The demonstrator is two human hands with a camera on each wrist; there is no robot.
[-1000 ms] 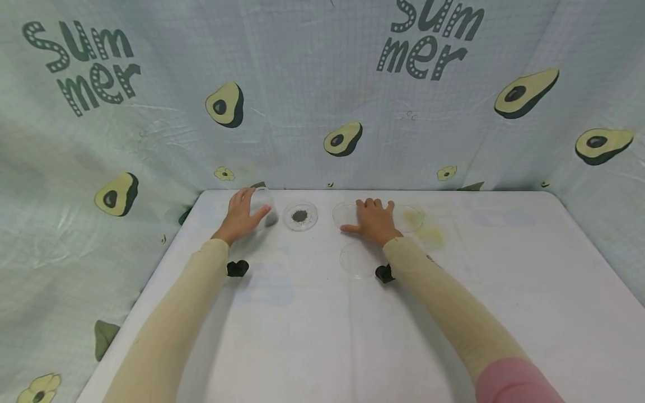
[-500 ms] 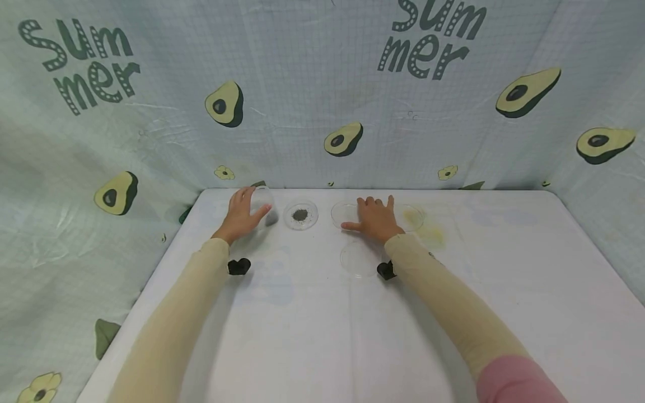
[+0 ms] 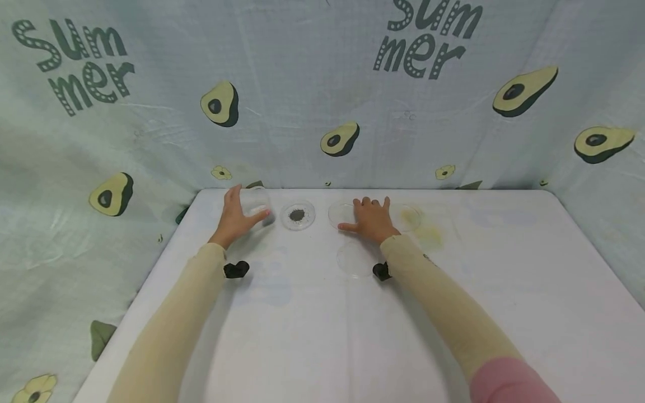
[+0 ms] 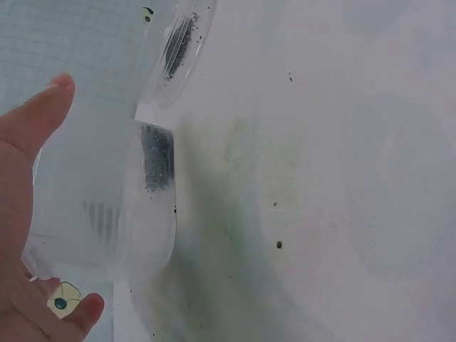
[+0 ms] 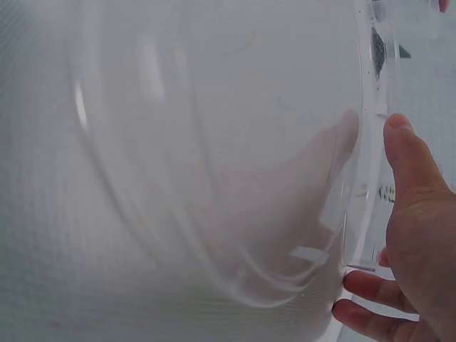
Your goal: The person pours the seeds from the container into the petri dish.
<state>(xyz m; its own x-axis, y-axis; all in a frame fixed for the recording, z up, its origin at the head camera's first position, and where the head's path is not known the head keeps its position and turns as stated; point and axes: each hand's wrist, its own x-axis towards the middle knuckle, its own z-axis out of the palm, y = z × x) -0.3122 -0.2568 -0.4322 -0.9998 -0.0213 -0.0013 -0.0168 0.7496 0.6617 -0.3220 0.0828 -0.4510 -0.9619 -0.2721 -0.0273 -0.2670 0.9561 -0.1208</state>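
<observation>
A clear plastic cup with dark grey granules showing in it stands at the back left. Round its left and near sides my left hand is spread, thumb toward the right, fingers straight. A shallow clear dish with a dark heap of granules sits just right of it. My right hand lies palm down with spread fingers between two clear round dishes, the left one and the right one. In the right wrist view its fingertips are right at a clear plastic edge.
Another clear round lid or dish lies in front of my right hand. Dark crumbs are scattered on the white tabletop. Yellowish stains mark it at right. A patterned curtain hangs behind the back edge.
The left hand's fingers have straightened and spread away from the clear cup, widening the gap to the thumb. My right hand has hardly moved. The head view has shifted slightly.
</observation>
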